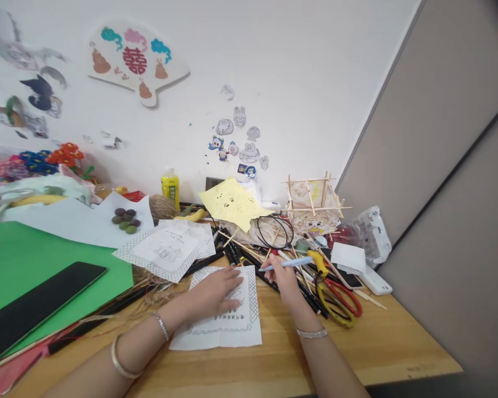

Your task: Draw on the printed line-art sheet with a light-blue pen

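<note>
My left hand [216, 292] lies flat with its fingers spread on a white sheet of paper [216, 334]. The sheet carries a hatched border, a line drawing and a row of written characters, partly covered by that hand. Just right of the sheet, my right hand [281, 276] is closed around a light blue pen [292, 262], whose tip points left toward the paper's upper right edge. Beyond my left hand lie more drawn sheets [168, 249] with the same hatched border.
Black markers [232, 254] and wooden sticks crowd the table behind my hands. Yellow- and red-handled scissors [336, 304] lie at right, near a stick frame [313, 202]. At left are green paper [66, 260] and a long black object [41, 304]. A yellow bottle [170, 188] stands by the wall.
</note>
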Demonstrator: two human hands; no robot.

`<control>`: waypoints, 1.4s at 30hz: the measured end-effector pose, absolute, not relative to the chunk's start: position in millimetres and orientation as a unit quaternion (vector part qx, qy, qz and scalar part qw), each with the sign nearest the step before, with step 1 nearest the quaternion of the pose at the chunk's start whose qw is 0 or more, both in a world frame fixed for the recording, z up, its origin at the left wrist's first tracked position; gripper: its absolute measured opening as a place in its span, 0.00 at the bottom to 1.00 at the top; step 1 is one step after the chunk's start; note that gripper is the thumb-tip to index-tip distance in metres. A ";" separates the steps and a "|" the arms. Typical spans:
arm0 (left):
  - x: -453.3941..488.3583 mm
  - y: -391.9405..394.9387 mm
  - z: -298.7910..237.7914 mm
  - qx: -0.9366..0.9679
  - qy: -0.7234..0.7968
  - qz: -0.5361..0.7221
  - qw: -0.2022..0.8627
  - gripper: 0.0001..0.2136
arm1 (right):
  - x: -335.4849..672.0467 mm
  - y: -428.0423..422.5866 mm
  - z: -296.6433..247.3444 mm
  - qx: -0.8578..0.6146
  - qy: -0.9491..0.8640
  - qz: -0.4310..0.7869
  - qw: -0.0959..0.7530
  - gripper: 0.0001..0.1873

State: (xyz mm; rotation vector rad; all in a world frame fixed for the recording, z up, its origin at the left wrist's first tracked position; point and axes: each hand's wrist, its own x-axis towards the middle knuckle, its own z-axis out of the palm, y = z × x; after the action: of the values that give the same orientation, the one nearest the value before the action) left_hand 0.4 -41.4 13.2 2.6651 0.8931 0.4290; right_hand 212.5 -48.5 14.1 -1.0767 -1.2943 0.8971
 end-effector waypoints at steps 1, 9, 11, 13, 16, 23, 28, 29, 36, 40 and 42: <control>2.7 -43.1 9.0 0.932 0.302 0.135 0.146 0.28 | 212.0 -49.3 13.3 -0.452 -0.570 0.395 0.561 0.22; -0.6 -36.4 -5.9 0.950 0.241 0.124 0.153 0.31 | 218.0 -70.9 15.9 -0.412 -0.676 0.456 0.407 0.12; -0.2 -37.1 -5.8 0.949 0.241 0.129 0.159 0.30 | 220.3 -79.2 13.0 -0.424 -0.678 0.469 0.375 0.11; 0.9 -38.8 -5.3 0.949 0.251 0.116 0.152 0.29 | 220.7 -86.0 7.3 -0.447 -0.662 0.474 0.370 0.14; 2.0 -41.0 -4.0 0.953 0.257 0.092 0.128 0.30 | 218.6 -90.2 -2.6 -0.475 -0.653 0.445 0.387 0.16; 2.9 -43.3 -0.8 0.960 0.265 0.054 0.075 0.30 | 215.6 -80.6 -11.3 -0.481 -0.677 0.394 0.394 0.17; 3.1 -42.5 -2.9 0.962 0.262 0.054 0.060 0.29 | 216.8 -79.1 -13.3 -0.476 -0.696 0.384 0.376 0.17; 3.1 -42.0 -3.5 0.962 0.260 0.056 0.058 0.29 | 216.8 -79.7 -13.7 -0.478 -0.696 0.383 0.375 0.18; 3.9 -40.6 -4.5 0.964 0.254 0.052 0.058 0.28 | 216.4 -84.1 -14.8 -0.472 -0.704 0.372 0.379 0.18; 3.6 -41.2 -3.7 0.965 0.249 0.064 0.057 0.29 | 217.8 -83.4 -16.7 -0.465 -0.709 0.372 0.379 0.19; 3.3 -41.3 -3.7 0.965 0.248 0.064 0.055 0.29 | 218.1 -83.2 -16.5 -0.469 -0.711 0.367 0.373 0.18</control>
State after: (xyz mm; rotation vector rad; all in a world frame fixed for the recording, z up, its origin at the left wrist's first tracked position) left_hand 3.3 -41.3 -3.7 2.9301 0.7523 0.1958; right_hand 218.1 -83.2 -16.5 -1.2013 -1.8224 0.9409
